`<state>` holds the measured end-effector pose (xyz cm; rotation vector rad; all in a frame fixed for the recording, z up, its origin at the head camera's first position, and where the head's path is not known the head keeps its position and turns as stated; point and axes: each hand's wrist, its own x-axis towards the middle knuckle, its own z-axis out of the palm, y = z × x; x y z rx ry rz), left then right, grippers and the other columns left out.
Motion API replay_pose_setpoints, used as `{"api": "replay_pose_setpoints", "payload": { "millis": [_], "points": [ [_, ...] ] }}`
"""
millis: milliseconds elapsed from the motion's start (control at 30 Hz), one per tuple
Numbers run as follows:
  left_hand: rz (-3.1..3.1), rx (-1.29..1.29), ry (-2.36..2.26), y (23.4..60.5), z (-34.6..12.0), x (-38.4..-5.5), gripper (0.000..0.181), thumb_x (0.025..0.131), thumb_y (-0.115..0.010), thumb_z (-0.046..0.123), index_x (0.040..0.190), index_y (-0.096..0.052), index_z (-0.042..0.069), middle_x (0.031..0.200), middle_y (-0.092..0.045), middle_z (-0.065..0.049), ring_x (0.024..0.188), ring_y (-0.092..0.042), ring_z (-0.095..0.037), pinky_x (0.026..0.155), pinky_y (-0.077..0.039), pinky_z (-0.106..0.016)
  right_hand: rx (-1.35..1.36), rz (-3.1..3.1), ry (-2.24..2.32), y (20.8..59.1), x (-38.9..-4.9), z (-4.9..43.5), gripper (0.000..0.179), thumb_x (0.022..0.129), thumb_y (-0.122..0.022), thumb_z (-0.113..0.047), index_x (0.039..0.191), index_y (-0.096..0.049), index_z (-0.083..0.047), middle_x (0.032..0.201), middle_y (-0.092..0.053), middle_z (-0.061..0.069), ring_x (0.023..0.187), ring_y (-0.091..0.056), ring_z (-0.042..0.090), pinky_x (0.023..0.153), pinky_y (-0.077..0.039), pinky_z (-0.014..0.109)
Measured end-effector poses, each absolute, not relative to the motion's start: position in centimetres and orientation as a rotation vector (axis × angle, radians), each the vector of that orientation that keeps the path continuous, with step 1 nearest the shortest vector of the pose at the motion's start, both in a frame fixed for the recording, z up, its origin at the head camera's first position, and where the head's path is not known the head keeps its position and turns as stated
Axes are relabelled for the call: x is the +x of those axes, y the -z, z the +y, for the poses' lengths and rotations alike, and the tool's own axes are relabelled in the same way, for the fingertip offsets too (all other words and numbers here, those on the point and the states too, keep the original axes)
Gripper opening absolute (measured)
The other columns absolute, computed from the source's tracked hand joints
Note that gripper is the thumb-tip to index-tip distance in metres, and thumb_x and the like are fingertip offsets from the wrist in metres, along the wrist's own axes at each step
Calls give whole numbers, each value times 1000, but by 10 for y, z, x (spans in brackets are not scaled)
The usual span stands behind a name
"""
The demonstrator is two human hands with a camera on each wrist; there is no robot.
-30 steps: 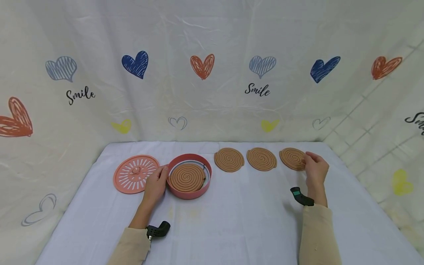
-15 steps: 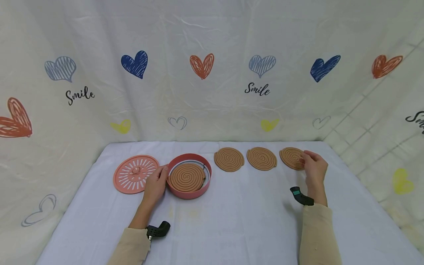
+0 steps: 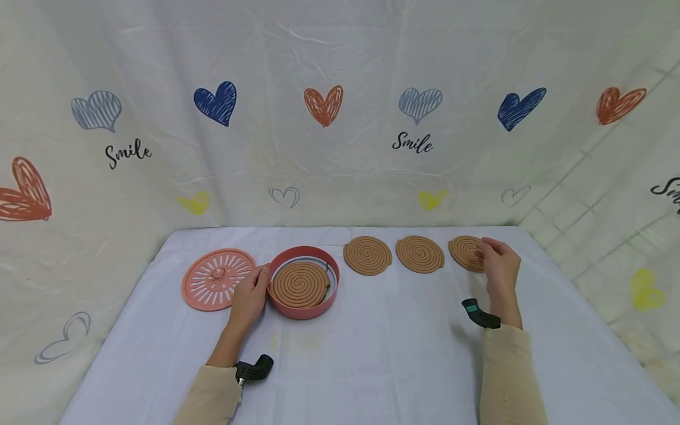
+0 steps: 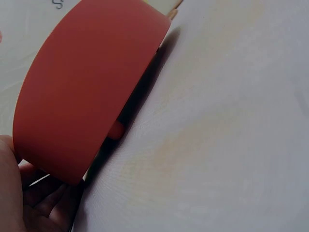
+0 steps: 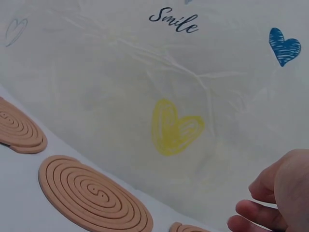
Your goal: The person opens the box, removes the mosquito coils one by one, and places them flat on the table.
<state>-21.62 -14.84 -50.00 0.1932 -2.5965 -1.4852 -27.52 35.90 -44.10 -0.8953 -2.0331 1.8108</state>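
Observation:
My left hand [image 3: 249, 298] grips the left side of a round red mosquito coil holder [image 3: 303, 314], its thumb at the rim. Inside the holder lies a brown mosquito coil [image 3: 300, 284]. In the left wrist view, the holder's red side wall [image 4: 87, 87] fills the upper left, with fingers [image 4: 48, 208] bent at its lower end. My right hand [image 3: 502, 265] is over the right edge of the rightmost mosquito coil [image 3: 466, 254], which lies flat. The right wrist view shows its fingers [image 5: 248, 210] loosely bent and apart from the thumb, with nothing between them.
A pink slotted lid [image 3: 215, 280] lies left of the holder, partly behind the left hand. Two more mosquito coils, one in the middle [image 3: 368, 255] and one beside it [image 3: 419, 254], lie in the back row on the white tablecloth [image 3: 372, 354]. A printed curtain [image 3: 350, 165] hangs behind.
My right hand has shifted slightly left, farther over the rightmost coil, covering more of its right side. The left hand and the holder stay where they were.

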Motion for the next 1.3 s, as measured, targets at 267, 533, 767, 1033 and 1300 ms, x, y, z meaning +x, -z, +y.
{"api": "replay_pose_setpoints", "payload": {
  "millis": [267,533,767,1033,1300],
  "points": [
    [-2587,191,1500,500,-148,-217,54,106,-39,49,138,-60,11,138,-63,-13,135,-55,-29,113,-43,-51,-840,-2028,-1817,436,-272,354,42,99,-60,-33,137,-59,-15,100,-56,-15,92,-60,3,77,-52,10],
    [-2591,195,1498,501,-148,-217,55,106,-38,50,138,-59,11,138,-63,-13,136,-54,-30,113,-43,-52,-756,-2038,-1808,426,-266,346,41,99,-61,-34,135,-60,-13,100,-57,-13,89,-61,3,73,-53,8],
    [-2580,190,1493,502,-149,-217,53,106,-39,48,137,-60,11,138,-63,-14,135,-55,-30,113,-43,-52,-705,-2053,-1788,420,-264,339,46,98,-62,-36,137,-59,-12,100,-58,-13,91,-61,4,73,-53,7],
    [-2599,203,1502,501,-148,-217,54,106,-38,50,139,-59,12,140,-62,-13,137,-53,-30,113,-42,-51,-677,-2092,-1720,417,-266,334,45,98,-61,-38,136,-60,-14,100,-59,-14,90,-61,2,74,-52,6],
    [-2597,199,1502,501,-149,-217,55,106,-38,50,139,-59,11,139,-62,-13,136,-54,-30,113,-43,-52,-616,-2093,-1697,413,-264,329,42,100,-59,-36,134,-60,-11,99,-60,-13,89,-62,2,73,-52,6]
  ]
}}
